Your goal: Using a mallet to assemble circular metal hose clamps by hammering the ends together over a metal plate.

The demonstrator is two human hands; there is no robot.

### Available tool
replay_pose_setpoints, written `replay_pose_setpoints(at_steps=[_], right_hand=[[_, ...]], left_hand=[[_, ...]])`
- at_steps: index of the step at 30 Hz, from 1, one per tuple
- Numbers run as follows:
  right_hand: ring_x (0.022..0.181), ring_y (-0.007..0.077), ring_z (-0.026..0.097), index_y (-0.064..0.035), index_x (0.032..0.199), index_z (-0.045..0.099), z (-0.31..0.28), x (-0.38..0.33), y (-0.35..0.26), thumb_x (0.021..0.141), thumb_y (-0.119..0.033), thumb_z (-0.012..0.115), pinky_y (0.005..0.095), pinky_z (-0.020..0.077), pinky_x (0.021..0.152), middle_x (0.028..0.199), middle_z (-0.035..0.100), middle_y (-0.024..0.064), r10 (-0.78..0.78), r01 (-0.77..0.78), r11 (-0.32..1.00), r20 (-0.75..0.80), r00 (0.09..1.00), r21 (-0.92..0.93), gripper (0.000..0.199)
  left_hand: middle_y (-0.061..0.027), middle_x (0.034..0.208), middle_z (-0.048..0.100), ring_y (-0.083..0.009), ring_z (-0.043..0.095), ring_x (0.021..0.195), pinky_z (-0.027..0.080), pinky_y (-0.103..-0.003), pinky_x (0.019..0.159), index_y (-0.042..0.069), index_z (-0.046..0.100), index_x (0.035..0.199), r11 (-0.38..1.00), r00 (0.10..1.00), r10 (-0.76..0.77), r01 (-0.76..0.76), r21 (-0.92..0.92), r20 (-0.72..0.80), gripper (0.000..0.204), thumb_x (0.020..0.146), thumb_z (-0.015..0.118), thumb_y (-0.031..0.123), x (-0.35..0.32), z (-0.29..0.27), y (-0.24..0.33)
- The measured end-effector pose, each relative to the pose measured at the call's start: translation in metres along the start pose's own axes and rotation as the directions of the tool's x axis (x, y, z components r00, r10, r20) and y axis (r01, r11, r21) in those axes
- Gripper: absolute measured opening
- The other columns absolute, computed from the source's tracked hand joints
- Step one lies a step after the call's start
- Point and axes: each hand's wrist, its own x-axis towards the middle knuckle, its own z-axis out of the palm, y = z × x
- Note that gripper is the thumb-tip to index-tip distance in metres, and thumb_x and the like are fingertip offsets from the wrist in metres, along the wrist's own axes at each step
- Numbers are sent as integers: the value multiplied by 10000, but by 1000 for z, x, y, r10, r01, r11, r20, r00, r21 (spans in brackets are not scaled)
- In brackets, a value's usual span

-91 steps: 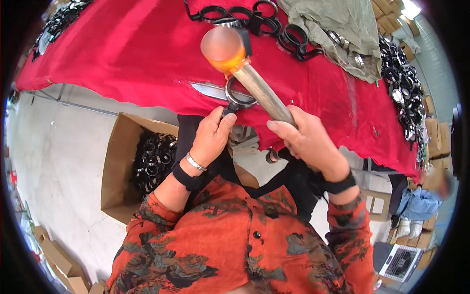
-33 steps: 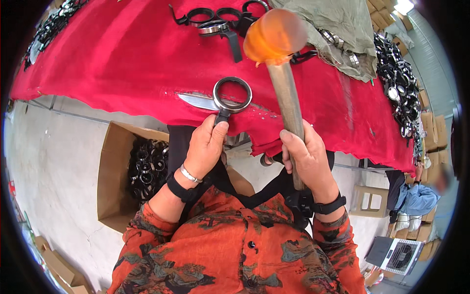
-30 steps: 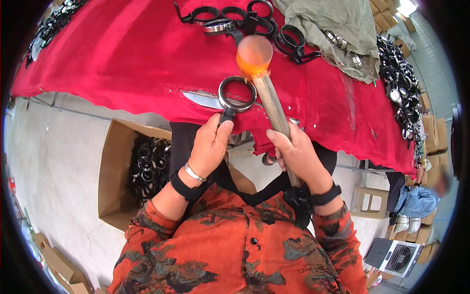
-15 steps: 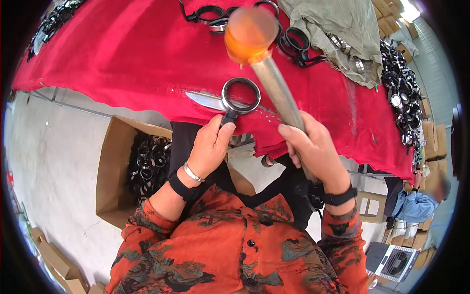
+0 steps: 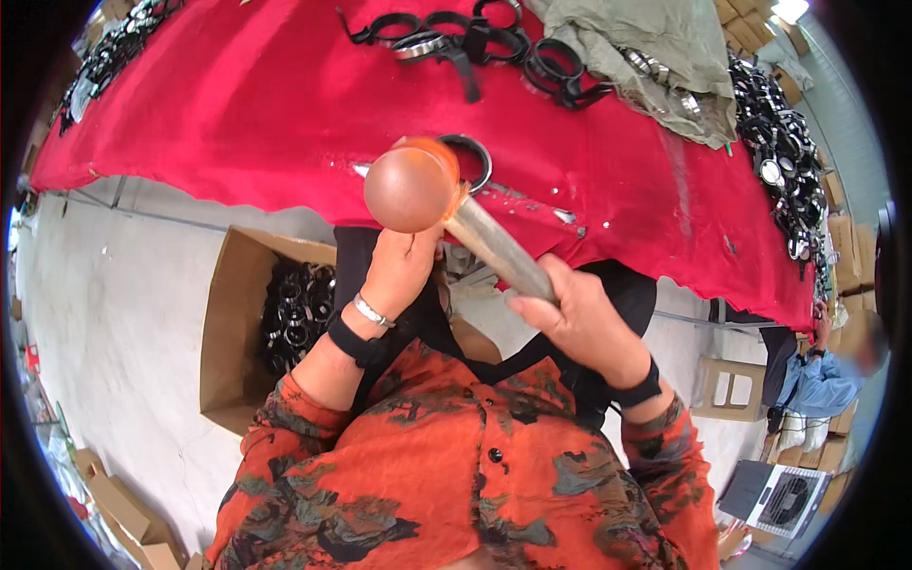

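My right hand [image 5: 584, 318] is wrapped round the pale handle of a mallet [image 5: 408, 190] with an orange, rounded head. The mallet head covers the near left part of a black ring with a metallic rim [image 5: 487, 165], at the front edge of the red-covered table. My left hand [image 5: 404, 266] is closed at the ring's stem, its fingertips partly hidden behind the mallet head. Whether mallet and ring touch cannot be told. Under the ring, the tip of a flat metal piece [image 5: 361, 169] shows, the rest being covered.
Several similar black rings with handles [image 5: 556, 65] lie farther back on the red cloth [image 5: 285, 114]. Beside them is a grey-green sack [image 5: 655, 38] with metal rings. A cardboard box [image 5: 228, 332] of parts stands at lower left. Parts are heaped at right, near another person [image 5: 826, 385].
The mallet has come down and to the left, over the ring. My right hand has moved slightly left and lower. My left hand keeps its grip on the ring's stem.
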Motion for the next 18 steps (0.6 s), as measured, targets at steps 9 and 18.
replay_pose_setpoints(at_steps=[9, 18], right_hand=[[511, 62, 469, -30, 991, 532, 21, -44, 37, 890, -220, 617, 225, 390, 466, 639, 491, -17, 297, -281, 790, 61, 953, 545, 232], [464, 109, 485, -48, 944, 500, 9, -38, 54, 933, -288, 541, 245, 400, 427, 621, 504, 27, 357, -273, 494, 94, 929, 825, 244]], left_hand=[[-33, 694, 539, -123, 535, 661, 435, -265, 652, 14, 534, 823, 997, 1000, -17, 18, -73, 14, 333, 997, 436, 280, 3, -3, 6], [-84, 746, 614, -148, 586, 729, 464, -285, 682, -44, 601, 899, 893, 989, -145, 127, 433, 9, 218, 869, 571, 170, -68, -136, 20]])
